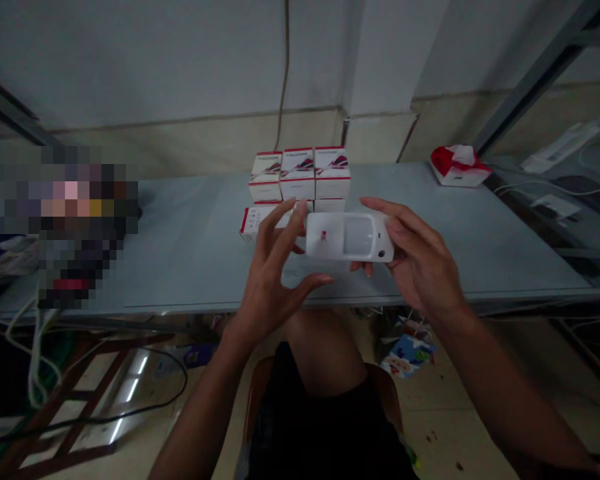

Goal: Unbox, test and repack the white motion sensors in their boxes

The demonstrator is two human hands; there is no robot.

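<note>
So, going left to right: around 9 o'clock there's a pixelated blur I can't make anything out in, with a loose bundle of white cables [33, 360] hanging below it at about 8 o'clock. The pale blue-grey workbench [180, 273] runs across the middle of the view. Near its centre is a stack of red-and-white product boxes [300, 173], three standing in the top row with more under them, plus one lying box [254, 223] out front, partly behind the left hand [267, 280]. That hand has its fingers fanned out at the left end of the white plastic casing [350, 237], with the thumb stretched out below it. I can't tell if it's gripping or barely touching. The casing is up off the bench, right in front of the stack, and has a shallow rectangular recess, a small pink mark and a round dark hole near its right end. The right hand [420, 260] has that end clamped, fingers curled over the top edge. The two hands are apart, with the casing between them. Out at about 2 o'clock, a red-and-white tissue box [457, 167] sits at the far corner of the bench. The standing boxes look shut from here, but I can't tell with the lying one.
</note>
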